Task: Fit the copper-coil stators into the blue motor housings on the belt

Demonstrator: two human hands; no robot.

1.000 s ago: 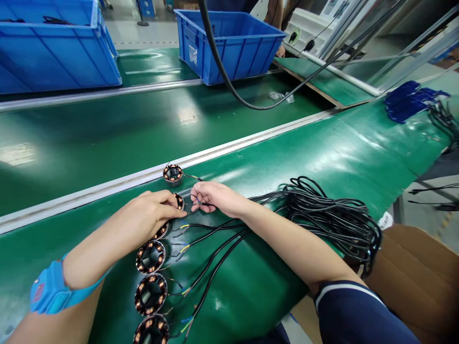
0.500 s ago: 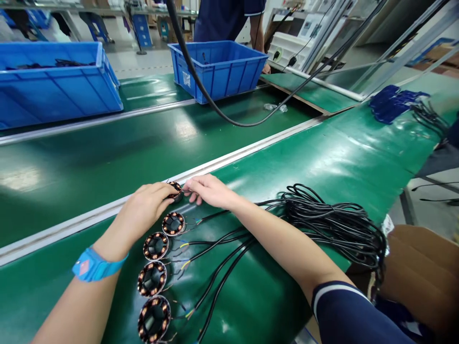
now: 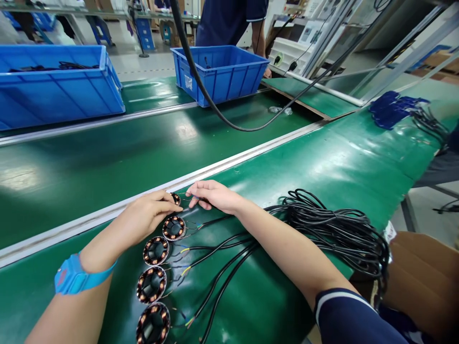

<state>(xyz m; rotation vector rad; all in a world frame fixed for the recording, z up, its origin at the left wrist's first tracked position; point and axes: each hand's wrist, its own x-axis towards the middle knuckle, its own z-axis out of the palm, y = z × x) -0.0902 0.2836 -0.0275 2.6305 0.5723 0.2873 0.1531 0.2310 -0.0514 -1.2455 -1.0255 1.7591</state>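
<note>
On the green desk (image 3: 304, 157), four rings with copper wire (image 3: 140, 285) sit in a row, with thin wires (image 3: 185, 271) close beside them. One more, the far ring (image 3: 176, 198), is at the top of the row, near the pale rail (image 3: 236, 161). A big heap of black cords (image 3: 333, 229) lies to the right. Past the rail, a thick black cable (image 3: 247, 129) hangs in front of a blue tub (image 3: 229, 79).

The left hand (image 3: 145, 217) reaches in from the left, palm down, its fingers at the far ring. I cannot tell if they pinch it. The right hand (image 3: 213, 196) has its fingers curled in, pinching a dark cord end (image 3: 201, 198).

The left hand hides part of the far ring. The right arm (image 3: 287, 246) covers some cords. A person in a dark blue shirt (image 3: 227, 21), behind the tub, is cut off at the top.
</note>
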